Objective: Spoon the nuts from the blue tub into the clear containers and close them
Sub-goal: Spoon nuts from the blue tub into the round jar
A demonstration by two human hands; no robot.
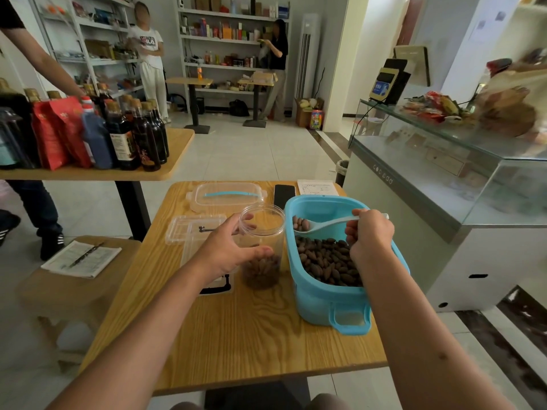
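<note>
Several brown nuts (299, 224) lie in the bowl of a white spoon (319, 225) held level above the far half of the blue tub (322, 294), which stands on the right side of the wooden table (236, 335) with a bed of nuts in its near half. The right hand (370, 235) has its fingers curled round the spoon's handle; the fist hides most of the handle, and only its tip shows past the knuckles. Just left of the tub, touching or nearly so, a clear jar (262, 247) stands upright and open, nuts filling its lower part. The left hand (229, 247) wraps the jar from the left, thumb on the near side and fingers round the far side, seen blurred through the plastic. Under that forearm a clear flat lid (192, 229) and a printed label are partly covered. Farther off lie a clear lid with a blue handle (226, 195), a dark phone (284, 195) and a sheet of paper (316, 187), its writing too small to read. To the left, another table (174, 155) carries dark bottles (148, 134) and red bags (59, 131); a person beside it is cut off by the edge.
</note>
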